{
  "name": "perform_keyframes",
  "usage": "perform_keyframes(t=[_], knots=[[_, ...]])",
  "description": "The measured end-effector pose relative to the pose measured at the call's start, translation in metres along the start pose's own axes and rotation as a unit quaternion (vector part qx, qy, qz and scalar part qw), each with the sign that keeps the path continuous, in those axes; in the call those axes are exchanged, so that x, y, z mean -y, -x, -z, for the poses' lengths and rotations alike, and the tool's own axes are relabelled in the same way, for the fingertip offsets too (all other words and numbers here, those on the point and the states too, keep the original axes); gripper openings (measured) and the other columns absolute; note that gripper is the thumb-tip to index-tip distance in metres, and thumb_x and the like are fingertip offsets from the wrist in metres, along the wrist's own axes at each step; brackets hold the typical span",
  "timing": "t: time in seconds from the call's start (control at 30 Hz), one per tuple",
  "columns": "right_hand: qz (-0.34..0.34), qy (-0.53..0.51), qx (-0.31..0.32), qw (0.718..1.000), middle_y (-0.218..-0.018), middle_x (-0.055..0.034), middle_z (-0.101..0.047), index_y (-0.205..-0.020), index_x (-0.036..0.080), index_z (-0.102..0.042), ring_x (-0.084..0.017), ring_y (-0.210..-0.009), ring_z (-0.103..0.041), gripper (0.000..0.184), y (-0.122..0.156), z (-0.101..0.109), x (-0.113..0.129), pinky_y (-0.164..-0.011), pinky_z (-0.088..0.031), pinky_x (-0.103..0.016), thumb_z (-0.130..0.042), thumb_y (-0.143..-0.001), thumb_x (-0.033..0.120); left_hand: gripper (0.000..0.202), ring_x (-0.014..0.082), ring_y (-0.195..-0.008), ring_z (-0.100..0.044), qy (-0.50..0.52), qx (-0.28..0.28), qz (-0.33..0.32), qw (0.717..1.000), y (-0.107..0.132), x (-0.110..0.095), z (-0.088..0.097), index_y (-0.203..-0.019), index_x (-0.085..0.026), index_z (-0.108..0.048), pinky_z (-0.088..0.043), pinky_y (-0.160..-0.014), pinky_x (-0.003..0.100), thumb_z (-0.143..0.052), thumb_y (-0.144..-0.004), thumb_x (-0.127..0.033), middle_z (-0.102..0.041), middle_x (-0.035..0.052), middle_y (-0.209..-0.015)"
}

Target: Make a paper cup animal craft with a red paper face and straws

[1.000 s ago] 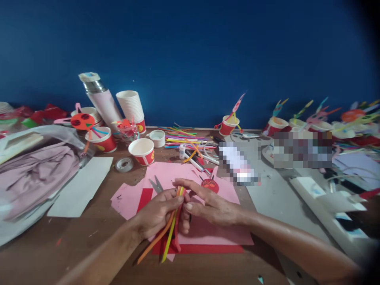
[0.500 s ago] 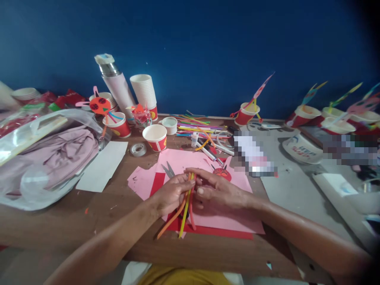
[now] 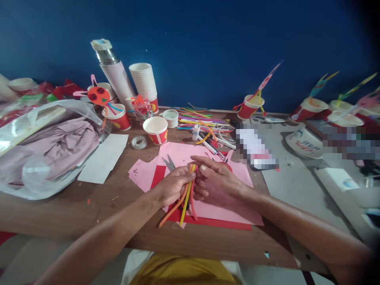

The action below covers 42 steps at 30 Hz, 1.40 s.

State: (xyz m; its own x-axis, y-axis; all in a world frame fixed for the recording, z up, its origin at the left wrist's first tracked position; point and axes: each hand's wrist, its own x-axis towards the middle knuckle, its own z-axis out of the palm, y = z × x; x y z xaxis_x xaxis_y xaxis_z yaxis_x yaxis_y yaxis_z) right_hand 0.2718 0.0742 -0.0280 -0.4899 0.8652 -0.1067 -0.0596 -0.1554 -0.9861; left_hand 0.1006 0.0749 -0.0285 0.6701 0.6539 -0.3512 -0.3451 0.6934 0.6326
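My left hand pinches three pipe cleaners, orange, yellow and red, near their top ends. The orange pipe cleaner, the yellow pipe cleaner and the red pipe cleaner hang side by side, their lower ends spread apart. Close beside them on the right is my right hand, its thumb and fingers apart, nothing gripped. Beneath both hands lies pink paper over a red sheet. Scissors poke out past my left hand, partly hidden. A red paper cutout is mostly covered by my right hand.
Behind the paper stand a paper cup, a tape roll, a small bottle and a heap of pipe cleaners. A plastic bag fills the left. Decorated cups line the wall; a blurred-out phone lies right.
My right hand's fingers have spread and drawn slightly away from the pipe cleaners' tops. My left hand keeps its pinch. The view has tilted down a little.
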Motion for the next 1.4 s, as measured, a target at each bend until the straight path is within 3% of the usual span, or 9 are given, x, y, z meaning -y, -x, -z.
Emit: perform_keyframes(t=[0.1, 0.3, 0.63, 0.87, 1.07, 1.4], knots=[[-0.012, 0.029, -0.057, 0.998, -0.079, -0.0032, -0.059, -0.119, 0.014, -0.055, -0.011, -0.070, -0.055, 0.042, -0.001, 0.000, 0.004, -0.070, -0.045, -0.030, -0.052, -0.086, 0.040, 0.008, 0.0211, -0.062, -0.068, 0.002, -0.008, 0.003, 1.000, 0.001, 0.000, -0.002, -0.081, -0.011, -0.055, -0.054, -0.056, 0.030, -0.051, -0.084, -0.018, -0.067, 0.0069, -0.068], [-0.027, 0.011, -0.021, 0.999, -0.054, 0.0041, -0.052, -0.111, 0.014, -0.060, -0.007, -0.049, -0.050, 0.040, 0.000, -0.007, 0.000, -0.049, -0.039, -0.021, -0.053, -0.085, 0.043, 0.014, 0.0196, -0.056, -0.067, -0.043, -0.013, -0.023, 0.999, 0.002, 0.003, -0.009, -0.078, -0.012, -0.055, -0.050, -0.046, 0.023, -0.060, -0.079, -0.026, -0.066, 0.0065, -0.066], [-0.020, 0.002, -0.049, 0.999, -0.042, 0.0050, -0.053, -0.107, 0.012, -0.064, -0.008, -0.035, -0.050, 0.039, 0.001, -0.015, 0.006, -0.038, -0.036, -0.018, -0.057, -0.081, 0.041, 0.019, 0.0167, -0.063, -0.066, -0.084, -0.021, -0.066, 0.994, 0.007, 0.006, -0.019, -0.075, -0.010, -0.060, -0.051, -0.063, 0.025, -0.059, -0.080, -0.028, -0.066, 0.0081, -0.068], [-0.018, -0.028, -0.070, 0.997, -0.041, 0.0044, -0.055, -0.103, 0.012, -0.066, -0.009, -0.034, -0.052, 0.035, 0.007, -0.023, 0.016, -0.037, -0.038, -0.018, -0.059, -0.080, 0.037, 0.024, 0.0178, -0.057, -0.064, -0.102, -0.019, -0.045, 0.994, 0.014, 0.004, -0.024, -0.078, -0.009, -0.063, -0.046, -0.042, 0.022, -0.057, -0.080, -0.032, -0.066, 0.0107, -0.074], [-0.016, -0.018, -0.087, 0.996, -0.045, 0.0024, -0.058, -0.099, 0.013, -0.069, -0.008, -0.036, -0.052, 0.034, 0.009, -0.023, 0.020, -0.038, -0.037, -0.018, -0.059, -0.079, 0.038, 0.018, 0.0175, -0.064, -0.065, -0.077, 0.043, -0.066, 0.994, 0.017, 0.000, -0.026, -0.082, -0.009, -0.066, -0.049, -0.056, 0.024, -0.061, -0.078, -0.026, -0.067, 0.0101, -0.075], [-0.017, -0.020, -0.118, 0.993, -0.042, 0.0029, -0.052, -0.088, 0.012, -0.071, -0.008, -0.034, -0.046, 0.031, 0.004, -0.024, 0.017, -0.035, -0.035, -0.019, -0.059, -0.077, 0.039, 0.023, 0.0204, -0.071, -0.065, -0.096, -0.002, -0.086, 0.992, 0.008, 0.007, -0.024, -0.084, -0.008, -0.066, -0.048, -0.062, 0.028, -0.060, -0.080, -0.029, -0.067, 0.0131, -0.074]])
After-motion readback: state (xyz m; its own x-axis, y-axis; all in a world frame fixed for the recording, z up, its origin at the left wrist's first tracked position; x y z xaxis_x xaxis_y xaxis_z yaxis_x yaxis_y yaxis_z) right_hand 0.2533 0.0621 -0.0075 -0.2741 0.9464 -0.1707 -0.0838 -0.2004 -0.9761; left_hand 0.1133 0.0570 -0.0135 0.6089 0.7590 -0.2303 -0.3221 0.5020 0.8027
